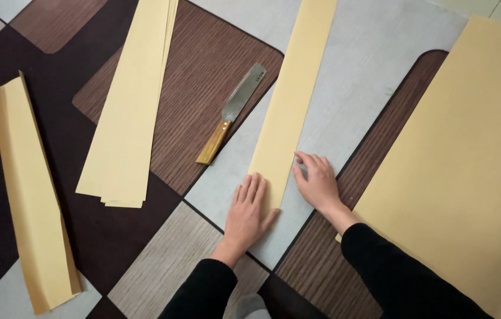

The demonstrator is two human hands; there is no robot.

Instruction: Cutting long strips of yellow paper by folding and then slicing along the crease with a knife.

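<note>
A long paper strip (289,100) is laid on the floor (368,77) and pressed flat at its near end by the left hand (249,207), fingers spread. Its right edge is touched by the right hand (318,180), fingers loosely open. A knife (232,112) lies just left.

Wood-handled knife (234,116); stack of yellow paper strips (129,112); folded strip (31,195) far left; large yellow sheet (463,171) right; patterned floor (203,59).
</note>
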